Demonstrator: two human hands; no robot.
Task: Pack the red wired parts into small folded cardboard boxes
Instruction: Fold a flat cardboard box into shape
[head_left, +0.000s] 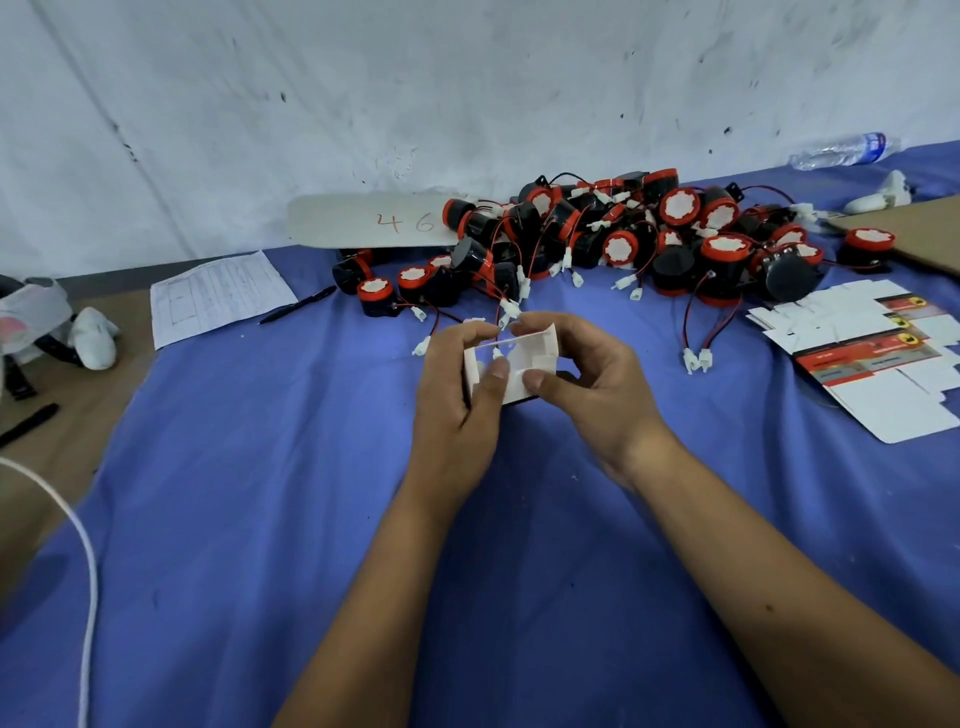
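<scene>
Holding the box (511, 364) between both hands: left hand (457, 384) and right hand (587, 384) pinch its flaps. Parts pile (623, 234) lies straight ahead, slightly right; my right hand is nearer.

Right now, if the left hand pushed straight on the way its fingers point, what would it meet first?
Probably the loose white connectors just past the small box that the left hand grips, then the pile of red wired parts; depth is unclear.
</scene>
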